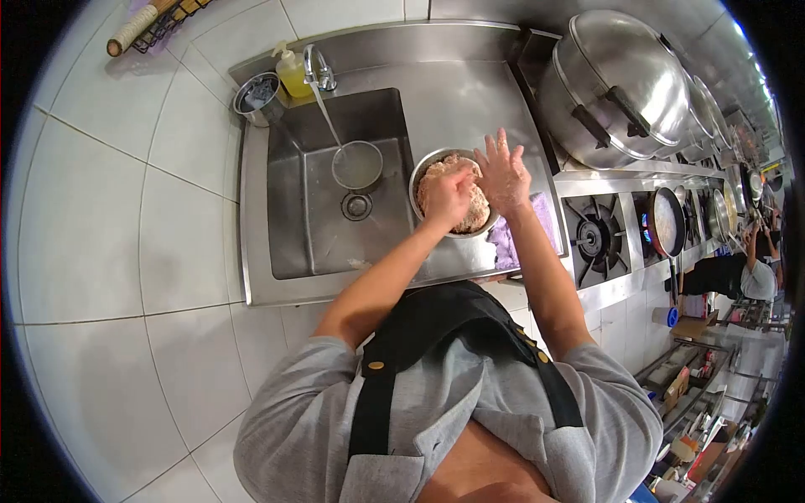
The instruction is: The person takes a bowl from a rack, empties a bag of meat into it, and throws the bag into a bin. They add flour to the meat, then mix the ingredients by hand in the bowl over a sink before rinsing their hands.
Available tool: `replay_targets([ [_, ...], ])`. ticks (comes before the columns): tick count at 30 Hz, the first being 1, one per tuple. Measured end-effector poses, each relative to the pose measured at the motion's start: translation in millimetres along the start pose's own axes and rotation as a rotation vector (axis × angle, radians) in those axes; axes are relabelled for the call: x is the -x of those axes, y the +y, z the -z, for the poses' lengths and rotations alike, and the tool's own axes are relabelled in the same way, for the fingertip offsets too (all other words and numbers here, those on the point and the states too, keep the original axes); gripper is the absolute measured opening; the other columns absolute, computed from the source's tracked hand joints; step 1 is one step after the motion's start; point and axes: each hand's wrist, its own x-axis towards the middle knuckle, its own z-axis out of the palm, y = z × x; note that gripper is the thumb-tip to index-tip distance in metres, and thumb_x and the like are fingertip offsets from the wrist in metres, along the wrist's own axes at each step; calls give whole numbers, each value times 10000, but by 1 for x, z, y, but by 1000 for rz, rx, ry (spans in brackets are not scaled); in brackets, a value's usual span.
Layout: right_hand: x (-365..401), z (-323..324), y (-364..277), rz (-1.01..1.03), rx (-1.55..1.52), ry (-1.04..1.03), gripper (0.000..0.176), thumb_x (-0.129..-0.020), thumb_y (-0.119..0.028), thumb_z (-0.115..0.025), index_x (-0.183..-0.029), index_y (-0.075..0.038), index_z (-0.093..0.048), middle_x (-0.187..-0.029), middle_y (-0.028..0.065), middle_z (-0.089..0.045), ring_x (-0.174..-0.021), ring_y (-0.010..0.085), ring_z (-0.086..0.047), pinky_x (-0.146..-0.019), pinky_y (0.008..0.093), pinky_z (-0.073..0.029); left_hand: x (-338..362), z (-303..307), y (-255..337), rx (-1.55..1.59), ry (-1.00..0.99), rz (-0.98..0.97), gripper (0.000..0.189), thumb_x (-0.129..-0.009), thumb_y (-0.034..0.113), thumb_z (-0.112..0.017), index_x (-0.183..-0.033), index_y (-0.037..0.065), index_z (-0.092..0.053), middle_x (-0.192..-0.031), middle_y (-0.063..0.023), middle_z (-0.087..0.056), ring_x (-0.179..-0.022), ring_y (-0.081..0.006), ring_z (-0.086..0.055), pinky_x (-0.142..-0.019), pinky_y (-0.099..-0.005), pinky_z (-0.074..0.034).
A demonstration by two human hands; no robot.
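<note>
A steel bowl point(422, 170) of pinkish-brown minced mixture point(436, 180) stands on the steel counter just right of the sink basin. My left hand point(449, 197) is down in the bowl, its fingers curled into the mixture. Over the bowl's right rim my right hand point(503, 174) is raised with its fingers spread, bits of mixture stuck to it, holding nothing.
The tap point(317, 69) runs water into a small steel pot point(356, 165) in the sink point(289, 210). A yellow soap bottle point(293, 74) and metal cup point(256, 94) stand behind. Right: purple cloth point(513, 241), big lidded pot point(620, 84), gas burner point(591, 239), pan point(667, 222), another person point(750, 275).
</note>
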Motion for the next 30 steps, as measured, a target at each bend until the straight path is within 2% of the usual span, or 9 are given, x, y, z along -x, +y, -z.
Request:
replay_targets([
  [2,-11,4,11,30,2,-15,712,-892,-598,-291,-1449,-241,-29,-1511,81,17,-1380,313,-37,-1090,504,-51,5,-11,16,65,-21,153,165,-768,55,-569,-898,-7,-650,-868,-168,-643,-785,-358,-602,-691,-389,-479],
  [3,-19,6,18,137,181,7,695,-903,-576,-299,-1449,-244,-26,-1512,75,24,-1382,308,-28,-1095,483,-52,12,-14,13,77,-190,463,224,-828,72,-542,-1020,11,-639,-954,-185,-638,-858,-261,-625,-784,-330,-467],
  [6,-36,8,26,254,291,25,650,-940,-484,-321,-1449,-233,-3,-1512,67,55,-1384,296,-7,-1107,413,-41,7,5,17,132,-247,646,207,-856,72,-520,-1000,-2,-649,-906,-146,-658,-817,-179,-624,-747,-304,-468],
  [8,-38,-11,25,294,600,-6,786,-907,-372,-466,-1437,-100,46,-1497,145,76,-1381,279,68,-1112,374,5,7,-2,-9,375,-164,602,241,-858,59,-518,-1055,-38,-617,-953,-94,-639,-864,-150,-594,-769,-304,-464],
  [11,-47,-15,23,351,923,4,806,-897,-344,-494,-1430,-60,40,-1491,188,42,-1381,298,54,-1111,356,-12,-6,13,-4,1148,-98,854,356,-838,41,-525,-1174,-77,-510,-1139,-105,-550,-1036,-188,-523,-868,-329,-434],
  [12,-50,-13,24,379,1086,44,805,-897,-341,-490,-1428,-46,39,-1490,196,36,-1382,303,49,-1111,342,-20,-4,18,-4,1141,-99,854,356,-838,41,-525,-1174,-77,-510,-1139,-105,-550,-1036,-188,-523,-868,-329,-434],
  [19,-33,-34,13,437,1715,15,942,-746,-456,-618,-1447,-195,-47,-1496,162,-15,-1366,395,-52,-988,686,-94,-17,27,-16,1110,-146,1023,221,-822,69,-602,-1015,-39,-587,-1028,-86,-590,-952,-198,-567,-815,-364,-468],
  [25,-17,-33,-12,507,1967,-98,958,-699,-447,-645,-1441,-202,-91,-1495,157,-19,-1356,427,-52,-1004,668,-99,-39,43,-10,662,-521,963,159,-764,68,-689,-876,-34,-641,-800,-47,-638,-672,-109,-595,-560,-237,-467],
  [30,-4,-30,-25,451,2005,-122,1039,-634,-464,-690,-1443,-184,-100,-1500,153,-12,-1358,431,-39,-1006,658,-81,-39,44,-14,269,-633,761,187,-766,90,-665,-934,9,-652,-805,-60,-655,-690,-149,-610,-609,-285,-492],
])
